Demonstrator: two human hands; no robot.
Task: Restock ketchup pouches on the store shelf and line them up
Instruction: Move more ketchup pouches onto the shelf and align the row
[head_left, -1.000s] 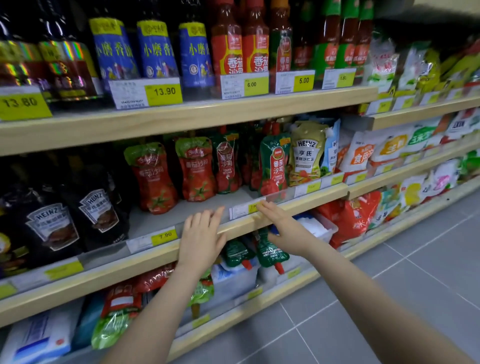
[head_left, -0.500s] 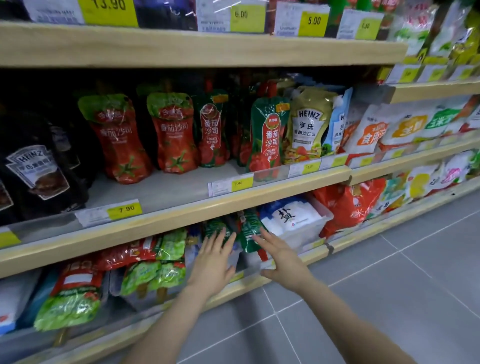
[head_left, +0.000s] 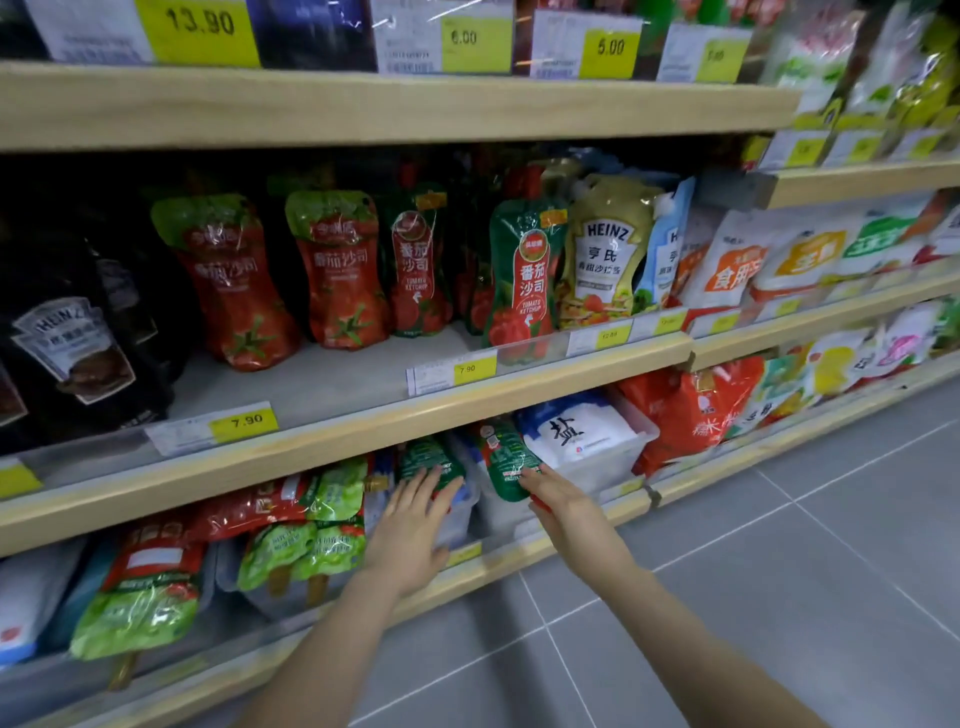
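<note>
Now my left hand (head_left: 413, 525), fingers flat, touches one ketchup pouch (head_left: 428, 460) at twelve o'clock; my right hand (head_left: 558, 501) meets another pouch (head_left: 506, 460) running toward eleven, grip unclear.

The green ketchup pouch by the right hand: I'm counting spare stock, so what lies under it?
The green ketchup pouch lies tilted on a clear plastic bin. The right hand touches its lower end, hiding that part. The bin's contents beneath cannot be made out.
</note>
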